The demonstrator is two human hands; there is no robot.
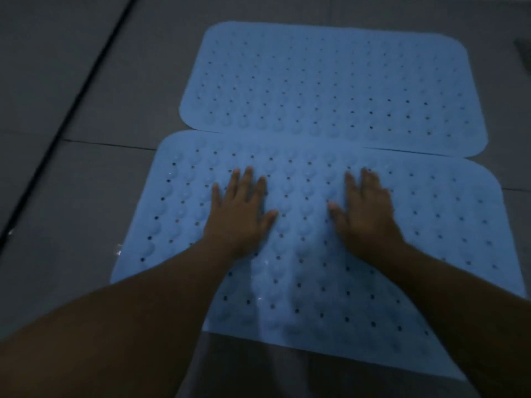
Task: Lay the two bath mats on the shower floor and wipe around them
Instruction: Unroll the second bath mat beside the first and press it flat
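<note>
Two light blue bath mats with small drain holes and bumps lie flat on the dark grey tiled floor. The far mat (333, 81) sits further back and a bit to the right. The near mat (301, 282) lies in front of it, its far edge slightly over the far mat's near edge. My left hand (240, 208) rests palm down on the near mat, fingers spread. My right hand (366, 209) lies flat on the same mat to the right, fingers apart. Neither hand holds anything.
Dark grey floor tiles (86, 182) surround the mats, with a dark groove (71, 110) running diagonally on the left. A dark object (524, 50) shows at the right edge. Wet glints (119, 249) sit by the near mat's left edge.
</note>
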